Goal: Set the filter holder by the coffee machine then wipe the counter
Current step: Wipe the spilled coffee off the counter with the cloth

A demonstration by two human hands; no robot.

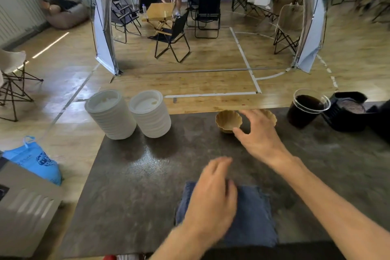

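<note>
A tan fluted filter holder (228, 120) sits near the far edge of the dark counter (135, 167). A second tan fluted piece (271, 116) shows just behind my right hand (259, 136), which hovers open beside the holder, fingers spread, thumb close to its rim. My left hand (213, 198) lies flat on a folded blue cloth (253, 215) at the near edge. At the far right stands the black coffee machine part (348, 112) with a glass carafe of dark coffee (306, 110).
Two stacks of white lids (111, 115) (150, 117) stand at the counter's far left. A blue bag (35, 159) and a grey box (23, 213) are on the left. Folding chairs and a seated person are beyond, on the wooden floor.
</note>
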